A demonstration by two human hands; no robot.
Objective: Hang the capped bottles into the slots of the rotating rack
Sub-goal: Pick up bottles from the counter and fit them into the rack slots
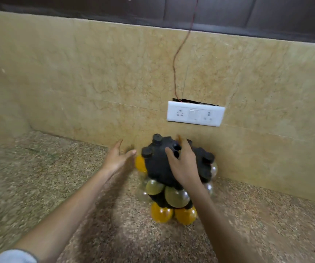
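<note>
A black rotating rack (157, 166) stands on the speckled counter close to the wall. Several black-capped bottles hang from it, some with orange contents (161, 212), some olive (175, 197), some clear. Black caps (157, 138) stick up through the upper slots. My right hand (183, 164) lies spread on top of the rack, fingers apart, covering its middle. My left hand (117, 156) hovers open just left of the rack, beside an orange bottle (140, 164), holding nothing. The image is motion-blurred.
The granite counter (58, 177) stretches left and toward me. A tan stone wall (96, 82) rises directly behind the rack, with a white switch-and-socket plate (195, 115) above it and a thin red wire (179, 54) running up.
</note>
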